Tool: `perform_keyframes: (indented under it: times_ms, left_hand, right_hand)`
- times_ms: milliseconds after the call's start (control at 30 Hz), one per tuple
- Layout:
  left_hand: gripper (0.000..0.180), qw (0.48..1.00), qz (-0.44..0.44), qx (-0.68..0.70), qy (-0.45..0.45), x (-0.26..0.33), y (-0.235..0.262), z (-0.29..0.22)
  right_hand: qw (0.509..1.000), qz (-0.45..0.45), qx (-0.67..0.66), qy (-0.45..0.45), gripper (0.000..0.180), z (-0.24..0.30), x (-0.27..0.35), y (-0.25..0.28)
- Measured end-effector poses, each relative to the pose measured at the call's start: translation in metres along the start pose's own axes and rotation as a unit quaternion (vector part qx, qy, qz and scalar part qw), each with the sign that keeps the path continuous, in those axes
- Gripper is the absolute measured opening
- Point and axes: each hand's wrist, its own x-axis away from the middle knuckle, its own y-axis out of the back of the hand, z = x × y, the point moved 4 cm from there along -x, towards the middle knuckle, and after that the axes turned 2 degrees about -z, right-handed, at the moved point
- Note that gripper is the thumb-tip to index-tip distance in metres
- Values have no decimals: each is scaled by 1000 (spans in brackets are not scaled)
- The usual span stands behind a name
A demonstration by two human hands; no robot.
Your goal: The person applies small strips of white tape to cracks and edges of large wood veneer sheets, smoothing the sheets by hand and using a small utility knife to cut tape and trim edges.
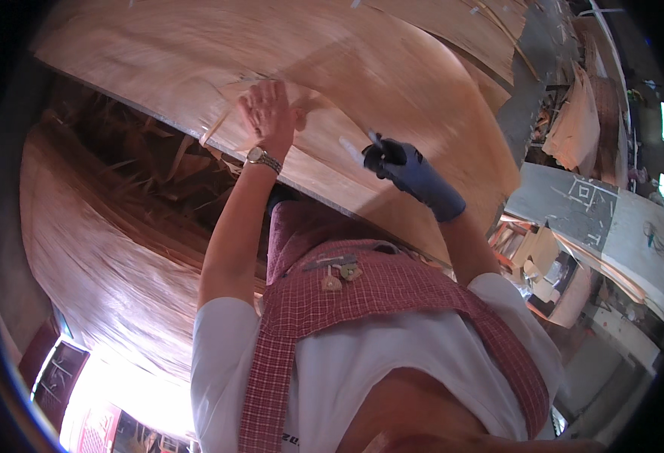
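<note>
My left hand (268,117), bare with a wristwatch (264,157) at its wrist, lies with fingers stretched out on a large sheet of thin wood veneer (392,83). A split and a small raised flap show in the veneer around it. Beside it a narrow strip of veneer (215,127) sticks out over the table's near edge. My right hand (396,162) wears a blue glove with black on the fingers. It is held over the veneer, fingers curled, and a pale, narrow, blurred thing (349,148) points out from it; its kind cannot be made out.
Torn veneer scraps (139,143) fill the gap below the table's near edge at left. A big curved stack of veneer sheets (105,226) stands there too. At right are a grey board with white marks (566,200), more wood scraps (536,260) and upright brownish sheets (577,124).
</note>
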Motion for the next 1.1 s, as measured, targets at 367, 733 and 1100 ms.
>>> perform_keyframes:
  times_ms: [367, 733, 1100]
  left_hand:
    - [50, 937, 55, 217, -268, 14, -34, -14]
    - [63, 917, 92, 35, -387, 15, -42, -33]
    - [65, 916, 149, 34, -371, 10, -41, -42]
  right_hand:
    - [940, -175, -289, -51, 20, -54, -52, -21]
    - [952, -192, -222, -87, 18, -84, -63, -22]
    - [979, -173, -6, -104, 26, -93, -3, 31]
